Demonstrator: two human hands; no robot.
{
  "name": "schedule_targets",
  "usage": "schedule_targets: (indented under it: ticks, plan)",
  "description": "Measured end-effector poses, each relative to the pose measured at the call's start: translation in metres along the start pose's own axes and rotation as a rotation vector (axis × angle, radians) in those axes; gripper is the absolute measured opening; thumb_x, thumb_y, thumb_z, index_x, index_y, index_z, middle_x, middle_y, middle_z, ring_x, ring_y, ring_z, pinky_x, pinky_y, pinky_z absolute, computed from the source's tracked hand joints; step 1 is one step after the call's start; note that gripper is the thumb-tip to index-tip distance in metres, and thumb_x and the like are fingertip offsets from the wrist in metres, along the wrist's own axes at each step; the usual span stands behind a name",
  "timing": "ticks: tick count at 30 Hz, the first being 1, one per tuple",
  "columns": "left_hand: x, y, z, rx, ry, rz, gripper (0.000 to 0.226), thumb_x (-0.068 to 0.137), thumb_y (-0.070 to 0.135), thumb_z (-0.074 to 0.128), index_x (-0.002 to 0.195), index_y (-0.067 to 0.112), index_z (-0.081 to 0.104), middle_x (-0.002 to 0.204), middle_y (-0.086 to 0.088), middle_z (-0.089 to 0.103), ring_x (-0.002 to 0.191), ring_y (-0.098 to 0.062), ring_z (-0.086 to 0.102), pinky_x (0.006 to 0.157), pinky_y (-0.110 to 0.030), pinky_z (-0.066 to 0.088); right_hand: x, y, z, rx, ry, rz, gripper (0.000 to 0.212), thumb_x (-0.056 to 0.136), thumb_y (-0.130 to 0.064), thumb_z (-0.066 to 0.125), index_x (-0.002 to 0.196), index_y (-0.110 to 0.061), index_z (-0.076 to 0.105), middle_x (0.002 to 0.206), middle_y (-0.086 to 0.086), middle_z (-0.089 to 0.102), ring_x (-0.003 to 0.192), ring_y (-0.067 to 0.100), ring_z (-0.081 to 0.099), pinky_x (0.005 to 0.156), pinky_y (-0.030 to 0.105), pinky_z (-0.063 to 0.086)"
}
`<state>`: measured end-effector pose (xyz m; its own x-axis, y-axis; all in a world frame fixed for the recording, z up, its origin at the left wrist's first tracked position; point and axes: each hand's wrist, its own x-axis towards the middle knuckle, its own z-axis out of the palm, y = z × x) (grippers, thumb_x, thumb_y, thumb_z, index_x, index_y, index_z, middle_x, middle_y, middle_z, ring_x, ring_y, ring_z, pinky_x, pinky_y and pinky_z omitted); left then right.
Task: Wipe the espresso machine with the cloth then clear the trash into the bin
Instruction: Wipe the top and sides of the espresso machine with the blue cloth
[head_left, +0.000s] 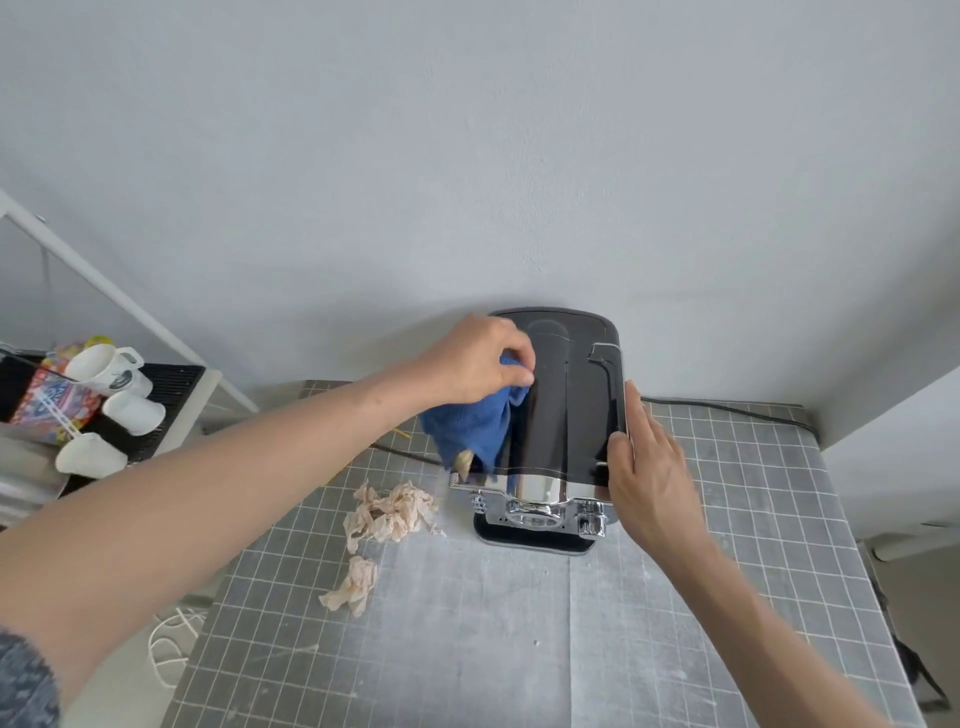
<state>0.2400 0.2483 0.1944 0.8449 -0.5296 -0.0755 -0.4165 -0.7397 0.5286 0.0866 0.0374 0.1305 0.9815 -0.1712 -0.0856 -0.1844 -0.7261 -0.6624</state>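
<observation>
A black and chrome espresso machine (558, 415) stands at the back of the table against the wall. My left hand (475, 358) grips a blue cloth (467, 428) and presses it against the machine's upper left side. The cloth hangs down that side. My right hand (647, 467) lies flat against the machine's right edge, fingers straight. Crumpled beige paper trash lies on the table left of the machine: a larger wad (392, 512) and a smaller piece (353, 584). No bin is in view.
The table carries a grey gridded cutting mat (467, 649). A black power cord (727, 410) runs behind the machine to the right. On the left, a rack (171, 395) holds white cups (111, 366) and colourful packets. A white cord (166, 649) lies below the table's left edge.
</observation>
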Motion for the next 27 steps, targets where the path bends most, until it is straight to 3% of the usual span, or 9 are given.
schedule_targets:
  ticks: [2, 5, 7, 10, 14, 16, 19, 24, 27]
  plan:
    - [0.010, -0.006, 0.007, -0.075, 0.192, -0.054, 0.006, 0.087, 0.032, 0.080, 0.091, 0.028, 0.078, 0.096, 0.004, 0.065, 0.091, -0.013, 0.061, 0.089, -0.037, 0.052, 0.000, 0.002, 0.001, -0.037, 0.019, -0.049, 0.051, 0.104, -0.017, 0.026, 0.151, -0.001, 0.039, 0.162, 0.011, 0.041, 0.145, 0.036, 0.041, 0.117, 0.059, 0.036]
    - [0.016, -0.010, 0.010, -0.174, 0.250, -0.101, 0.018, 0.084, 0.038, 0.083, 0.100, 0.031, 0.079, 0.102, 0.006, 0.067, 0.095, -0.007, 0.063, 0.092, -0.030, 0.052, 0.004, 0.003, 0.002, 0.004, 0.012, -0.020, 0.056, 0.106, -0.015, 0.031, 0.162, -0.018, 0.027, 0.166, 0.003, 0.036, 0.149, 0.030, 0.036, 0.119, 0.056, 0.033]
    - [0.016, -0.010, 0.008, -0.182, 0.167, -0.101, 0.025, 0.084, 0.034, 0.084, 0.108, 0.029, 0.079, 0.108, 0.009, 0.072, 0.099, -0.005, 0.065, 0.097, -0.032, 0.053, 0.005, 0.005, 0.003, 0.009, 0.014, 0.006, 0.060, 0.105, -0.015, 0.032, 0.163, -0.025, 0.022, 0.167, 0.000, 0.035, 0.150, 0.030, 0.034, 0.118, 0.057, 0.034]
    - [0.005, -0.001, 0.005, -0.133, 0.025, -0.025, 0.021, 0.082, 0.032, 0.085, 0.103, 0.029, 0.082, 0.103, 0.010, 0.073, 0.096, -0.007, 0.067, 0.094, -0.036, 0.053, 0.005, 0.004, 0.003, 0.037, 0.009, 0.035, 0.065, 0.105, -0.018, 0.032, 0.165, -0.036, 0.015, 0.167, -0.005, 0.034, 0.151, 0.025, 0.032, 0.120, 0.053, 0.033]
    - [-0.029, 0.015, 0.009, -0.096, -0.224, 0.089, 0.015, 0.085, 0.031, 0.084, 0.100, 0.030, 0.083, 0.101, 0.014, 0.070, 0.093, -0.003, 0.067, 0.085, -0.021, 0.052, 0.005, 0.003, 0.003, 0.073, 0.013, 0.062, 0.066, 0.105, -0.027, 0.030, 0.161, -0.053, 0.007, 0.166, -0.011, 0.035, 0.150, 0.024, 0.033, 0.115, 0.058, 0.037]
    - [-0.041, 0.019, 0.013, -0.096, -0.255, 0.115, 0.015, 0.086, 0.033, 0.082, 0.101, 0.030, 0.082, 0.100, 0.016, 0.069, 0.093, -0.001, 0.065, 0.083, -0.018, 0.050, 0.005, 0.005, 0.005, 0.061, 0.003, 0.050, 0.063, 0.103, -0.028, 0.028, 0.161, -0.049, 0.013, 0.166, -0.013, 0.034, 0.150, 0.023, 0.034, 0.115, 0.057, 0.037]
    - [-0.027, 0.017, 0.012, -0.055, -0.142, 0.104, 0.017, 0.085, 0.037, 0.081, 0.099, 0.033, 0.074, 0.092, 0.017, 0.068, 0.086, -0.001, 0.063, 0.078, -0.022, 0.050, 0.009, 0.009, 0.010, 0.014, -0.014, -0.004, 0.061, 0.098, -0.031, 0.018, 0.157, -0.029, 0.032, 0.170, -0.018, 0.021, 0.154, 0.021, 0.030, 0.121, 0.052, 0.030]
    - [0.028, 0.010, 0.013, -0.068, 0.120, 0.044, 0.012, 0.085, 0.031, 0.082, 0.093, 0.027, 0.074, 0.083, 0.008, 0.067, 0.080, -0.011, 0.062, 0.075, -0.032, 0.052, 0.010, 0.010, 0.005, -0.037, 0.033, -0.072, 0.056, 0.105, -0.016, 0.031, 0.161, -0.017, 0.030, 0.170, -0.005, 0.027, 0.156, 0.021, 0.027, 0.126, 0.049, 0.025]
    - [0.033, 0.005, 0.015, -0.040, 0.142, 0.015, 0.017, 0.087, 0.033, 0.081, 0.102, 0.027, 0.079, 0.096, 0.001, 0.069, 0.092, -0.017, 0.064, 0.087, -0.039, 0.052, 0.012, 0.016, 0.008, -0.004, -0.001, 0.004, 0.065, 0.101, -0.029, 0.025, 0.164, -0.038, 0.013, 0.170, -0.009, 0.026, 0.157, 0.018, 0.023, 0.124, 0.053, 0.028]
